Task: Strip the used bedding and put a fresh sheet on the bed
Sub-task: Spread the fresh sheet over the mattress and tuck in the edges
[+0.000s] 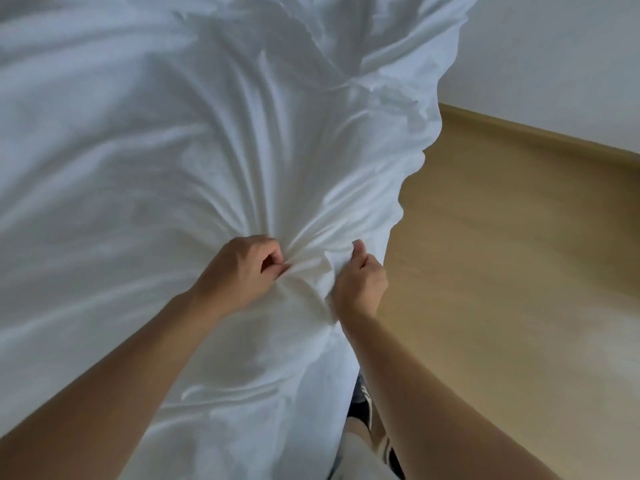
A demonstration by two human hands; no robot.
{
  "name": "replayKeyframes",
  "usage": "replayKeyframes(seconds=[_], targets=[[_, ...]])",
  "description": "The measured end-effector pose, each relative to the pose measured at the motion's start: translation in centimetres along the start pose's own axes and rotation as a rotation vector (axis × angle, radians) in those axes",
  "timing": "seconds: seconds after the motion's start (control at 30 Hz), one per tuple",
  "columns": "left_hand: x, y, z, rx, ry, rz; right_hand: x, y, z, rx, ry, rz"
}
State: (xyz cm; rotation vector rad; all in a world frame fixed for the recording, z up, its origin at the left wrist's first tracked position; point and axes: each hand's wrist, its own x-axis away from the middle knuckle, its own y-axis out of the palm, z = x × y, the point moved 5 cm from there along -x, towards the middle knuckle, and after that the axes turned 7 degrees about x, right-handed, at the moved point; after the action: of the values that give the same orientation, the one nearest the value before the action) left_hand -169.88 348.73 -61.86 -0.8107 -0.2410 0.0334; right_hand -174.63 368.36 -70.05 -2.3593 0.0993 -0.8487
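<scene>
A white sheet (194,140) fills most of the head view, rumpled and pulled into folds that run toward my hands. My left hand (239,271) grips a bunch of the cloth with curled fingers. Just to its right, my right hand (360,282) pinches the same gathered cloth near the sheet's right edge, thumb up. The sheet hangs down in front of me below my hands. The bed under it is hidden.
A tan wooden floor (502,271) lies to the right of the sheet. A white wall (561,57) with a wooden baseboard (536,133) stands at the back right. My leg and dark shoe (363,407) show beneath the sheet's lower edge.
</scene>
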Motion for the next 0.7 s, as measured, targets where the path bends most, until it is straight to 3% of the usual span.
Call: replayKeyframes(seconds=[0.13, 0.27, 0.47, 0.6, 0.7], targets=[[6.3, -0.6, -1.5, -0.01, 0.017, 0.057, 4.0, -0.9, 4.9, 0.021, 0.037, -0.001], [14.7, 2.2, -3.2, -0.114, -0.158, -0.125, 9.9, -0.5, 9.3, 0.088, 0.031, -0.109], [22.8, 2.4, -3.4, -0.176, -0.245, 0.161, 21.0, 4.0, 15.3, 0.09, 0.097, -0.571], [26.5, 2.0, -3.4, -0.128, -0.225, 0.206, 23.6, 3.7, 17.1, 0.12, -0.105, -0.456], [31.9, 2.2, -3.5, -0.112, -0.176, 0.223, 26.5, 2.8, 20.4, 0.086, -0.096, -0.386]])
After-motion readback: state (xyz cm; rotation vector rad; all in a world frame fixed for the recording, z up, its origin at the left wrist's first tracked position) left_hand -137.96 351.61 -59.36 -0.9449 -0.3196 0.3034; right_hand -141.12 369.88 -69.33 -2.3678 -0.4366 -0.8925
